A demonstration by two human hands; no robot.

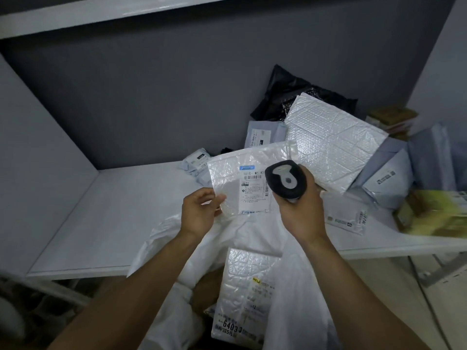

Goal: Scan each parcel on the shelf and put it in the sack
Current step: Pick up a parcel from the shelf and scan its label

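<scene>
The left hand [201, 210] pinches the 7 o'clock corner of a white bubble mailer [235, 173], held label-up above the open sack [255, 234] at 6 o'clock. The right hand [302, 213] grips a black scanner [286, 179] at the mailer's 3 o'clock edge. Other parcels [333, 142] lie heaped on the shelf [113, 210] toward 2 o'clock

Hands: two, left hand [199, 210] and right hand [300, 210]. Scanner [286, 179]: one. Sack [252, 236]: one. White bubble mailers: three, held mailer [235, 183] at centre, shelf mailer [333, 142] right of centre, sack mailer [245, 294] at lower centre. Black poly bag [298, 97]: one, upper right. Grey poly parcels [389, 178]: at least four, centre to right edge; overlap prevents an exact count. Flat white envelope [346, 219]: one. Boxes: two, right edge: brown box [391, 117], yellow-green box [437, 213].
</scene>
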